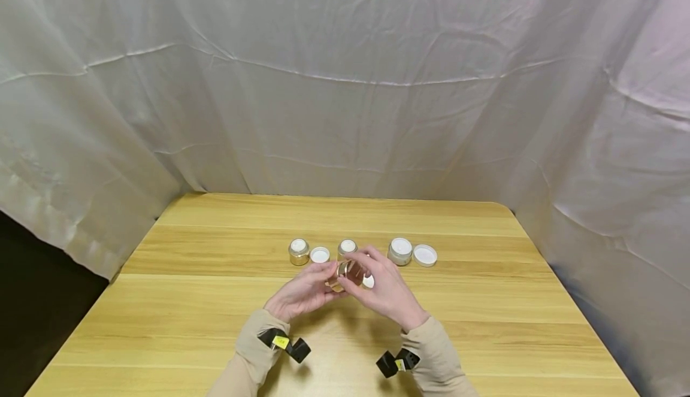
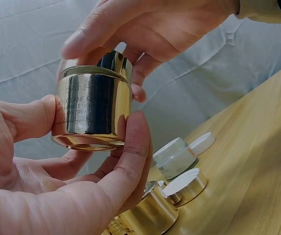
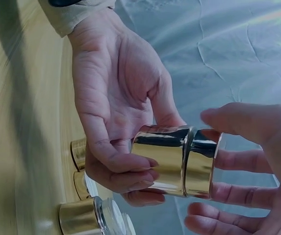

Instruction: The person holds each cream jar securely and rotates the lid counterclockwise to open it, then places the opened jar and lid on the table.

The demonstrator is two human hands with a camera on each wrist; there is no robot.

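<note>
A shiny gold cream jar [image 2: 89, 110] with small printed lettering is gripped from the sides by my left hand [image 1: 307, 292], thumb on one side and fingers on the other. The right hand [image 1: 385, 289] reaches over its top, with thumb and fingers around a gold lid [image 3: 201, 164]. The lid meets the jar's mouth, and a thin seam shows between them in the right wrist view. In the left wrist view the lid looks slightly tilted and is partly hidden by the right fingers. Both hands are raised above the table.
On the wooden table [image 1: 215, 301] behind the hands stand a gold jar [image 1: 299, 257], another jar [image 1: 347, 246] partly hidden by the right hand, and a clear glass jar [image 1: 401, 253]. White-lined lids [image 1: 320, 255] lie beside them, including a white lid [image 1: 425, 255] at right. Grey curtains [image 1: 345, 115] surround the table.
</note>
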